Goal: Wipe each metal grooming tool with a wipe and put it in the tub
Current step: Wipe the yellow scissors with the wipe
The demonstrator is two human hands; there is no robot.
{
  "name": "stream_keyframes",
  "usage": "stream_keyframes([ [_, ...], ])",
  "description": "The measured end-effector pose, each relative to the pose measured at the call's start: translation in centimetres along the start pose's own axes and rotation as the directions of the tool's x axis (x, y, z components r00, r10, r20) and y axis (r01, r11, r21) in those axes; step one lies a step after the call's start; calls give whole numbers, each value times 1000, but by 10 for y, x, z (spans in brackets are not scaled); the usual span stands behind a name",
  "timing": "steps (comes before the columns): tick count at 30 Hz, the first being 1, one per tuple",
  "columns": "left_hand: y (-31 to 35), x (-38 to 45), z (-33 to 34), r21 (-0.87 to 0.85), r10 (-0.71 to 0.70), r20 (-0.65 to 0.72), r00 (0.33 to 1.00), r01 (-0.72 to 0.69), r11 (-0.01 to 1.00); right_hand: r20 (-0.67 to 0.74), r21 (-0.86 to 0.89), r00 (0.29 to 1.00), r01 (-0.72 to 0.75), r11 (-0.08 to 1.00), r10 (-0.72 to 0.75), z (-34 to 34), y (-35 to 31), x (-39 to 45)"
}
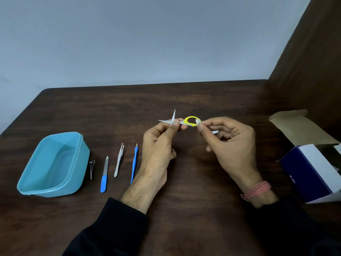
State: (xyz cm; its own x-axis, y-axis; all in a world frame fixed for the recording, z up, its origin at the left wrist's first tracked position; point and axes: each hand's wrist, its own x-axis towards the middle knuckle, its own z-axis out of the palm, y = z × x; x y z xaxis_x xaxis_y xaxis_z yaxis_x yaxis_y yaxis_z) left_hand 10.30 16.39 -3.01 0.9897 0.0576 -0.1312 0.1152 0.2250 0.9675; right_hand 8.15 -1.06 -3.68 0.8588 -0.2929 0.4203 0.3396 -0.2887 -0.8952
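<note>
Dark wood table point(203, 100), grey wall — left hand point(158, 143) pinching scissors point(181, 121), right hand point(230, 143) pinching wipe point(198, 122)

A dark brown wood-grain table point(184, 97) stands against a plain pale blue-grey wall point(147, 37), with a brown wooden panel point(313, 61) at right.

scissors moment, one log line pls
left hand pinches scissors | right hand rubs wipe on yellow handle | tub empty
</note>
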Motion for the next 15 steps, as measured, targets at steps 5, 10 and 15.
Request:
stream_keyframes([
  [5, -2, 0, -1, 29, 40, 0, 999, -40, 999, 61, 102, 991, -124, 987, 118, -4, 5, 8],
  [10, -4, -1, -6, 269, 283, 64, 957, -289, 919, 62, 108, 982, -186, 977, 180, -3, 11, 8],
  [15, -2, -8, -4, 370, 364, 192, 911, -411, 833, 62, 14, 990, -124, 992, 123, -5, 19, 10],
])
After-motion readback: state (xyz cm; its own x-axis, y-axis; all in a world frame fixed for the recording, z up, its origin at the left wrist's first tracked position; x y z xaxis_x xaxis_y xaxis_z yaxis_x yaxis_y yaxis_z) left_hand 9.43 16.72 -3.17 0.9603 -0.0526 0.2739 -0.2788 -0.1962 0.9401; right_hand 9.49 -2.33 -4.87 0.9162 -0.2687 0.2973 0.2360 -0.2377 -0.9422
